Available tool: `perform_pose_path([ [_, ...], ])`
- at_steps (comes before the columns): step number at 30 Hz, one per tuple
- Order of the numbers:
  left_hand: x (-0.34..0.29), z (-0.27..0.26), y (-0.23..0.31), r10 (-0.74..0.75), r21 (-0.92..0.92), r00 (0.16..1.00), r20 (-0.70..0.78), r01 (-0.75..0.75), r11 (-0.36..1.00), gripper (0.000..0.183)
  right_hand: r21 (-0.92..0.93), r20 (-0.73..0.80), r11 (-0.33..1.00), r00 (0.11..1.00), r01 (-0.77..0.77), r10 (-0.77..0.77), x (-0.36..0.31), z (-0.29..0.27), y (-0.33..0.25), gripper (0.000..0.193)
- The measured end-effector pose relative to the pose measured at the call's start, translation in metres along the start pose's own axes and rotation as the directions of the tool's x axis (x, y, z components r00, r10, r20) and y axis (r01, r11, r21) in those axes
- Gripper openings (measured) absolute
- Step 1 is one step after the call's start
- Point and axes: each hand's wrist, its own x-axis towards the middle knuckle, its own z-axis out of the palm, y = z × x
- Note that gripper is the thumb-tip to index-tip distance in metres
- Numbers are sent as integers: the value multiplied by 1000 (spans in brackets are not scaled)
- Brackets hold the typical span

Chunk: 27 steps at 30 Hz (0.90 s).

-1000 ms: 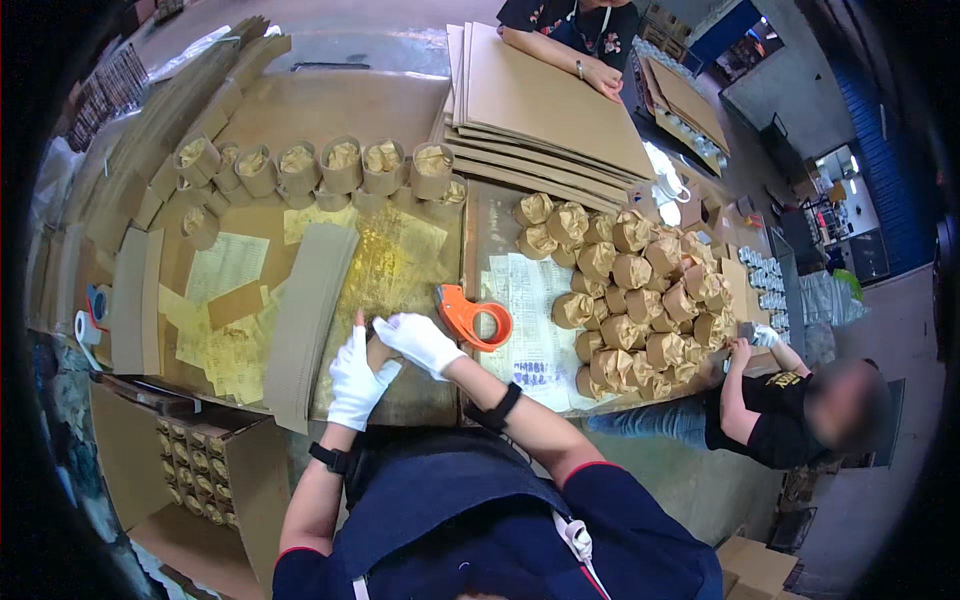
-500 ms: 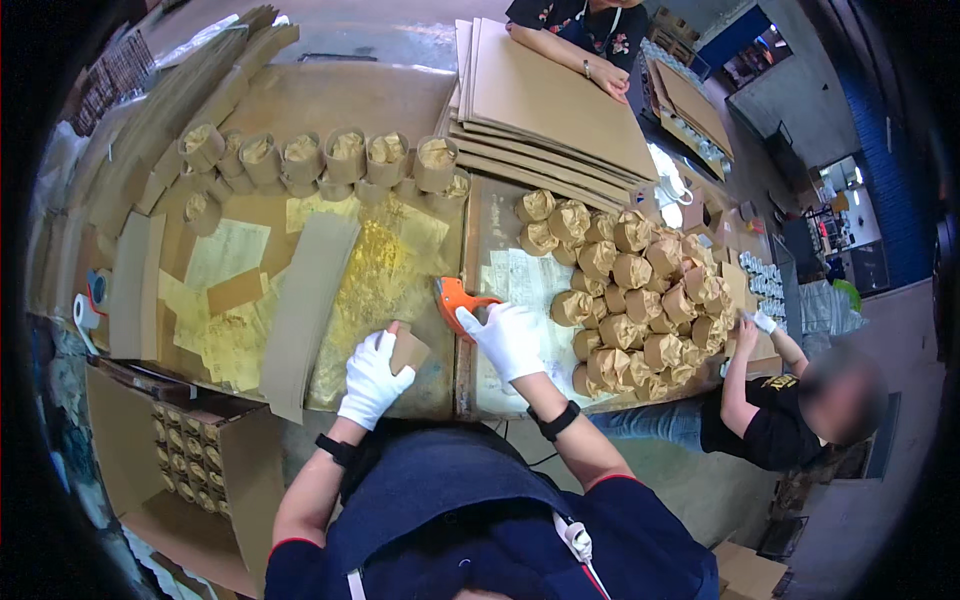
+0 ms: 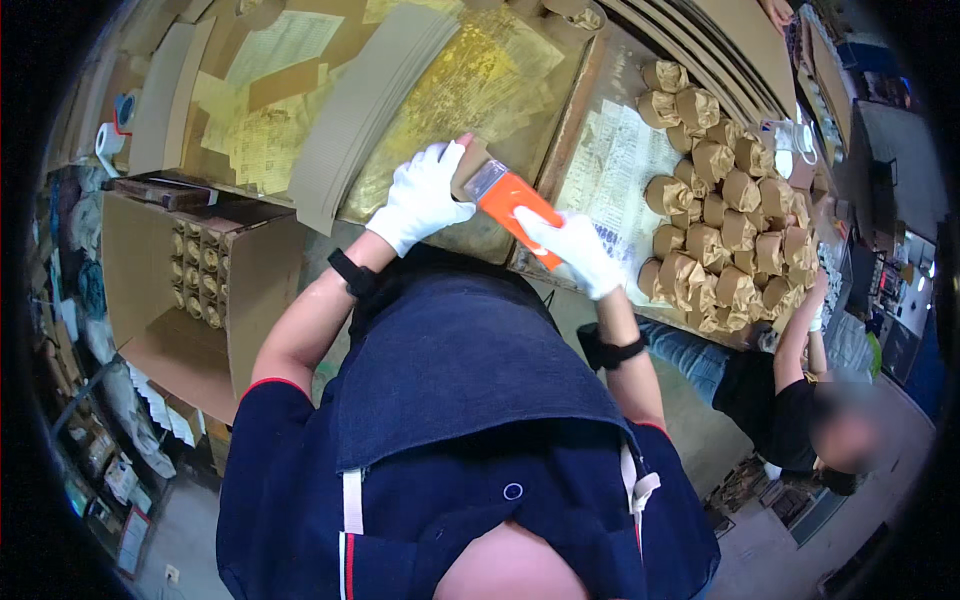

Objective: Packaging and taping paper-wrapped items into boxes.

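My white-gloved left hand point(image 3: 425, 198) is closed on a small bent cardboard piece point(image 3: 467, 170) near the table's front edge. My right hand point(image 3: 580, 252), gloved too, grips an orange tape dispenser point(image 3: 520, 208) from its lower right side. The dispenser's silvery, clear-looking front end is against the cardboard piece, beside my left fingers. My left palm hides the cardboard's far side. A stack of long cardboard strips point(image 3: 372, 95) lies to the left of my hands.
Brown paper-wrapped bundles point(image 3: 740, 230) crowd the table at right, near a co-worker point(image 3: 800, 400). At lower left stands an open carton point(image 3: 265, 300) with several wrapped bundles inside. Tape rolls point(image 3: 108, 138) sit at the far left; flat cardboard sheets point(image 3: 720, 50) are stacked beyond.
The view has tipped down toward my body. My right hand has turned the orange dispenser and brought it to the cardboard piece in my left hand. The co-worker's arm has moved.
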Motion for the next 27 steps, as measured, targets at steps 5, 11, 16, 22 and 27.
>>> perform_pose_path([
  [5,8,-21,-4,228,124,974,-11,-225,966,85,-7,-38,999,998,52,-52,28,18,-27,61],
  [11,14,-4,-43,103,-220,989,-107,-125,967,64,-132,65,991,998,-15,23,22,-8,-10,65],
  [16,19,-15,-13,165,-188,983,74,-149,971,59,-321,-168,947,984,2,-59,8,16,-4,69],
  [22,-40,21,-47,265,-94,936,-232,-292,952,47,-305,-346,952,935,-30,-81,3,33,6,70],
  [27,-65,-28,-22,272,30,948,-167,-271,962,65,-372,-511,928,828,29,-230,25,9,-23,66],
])
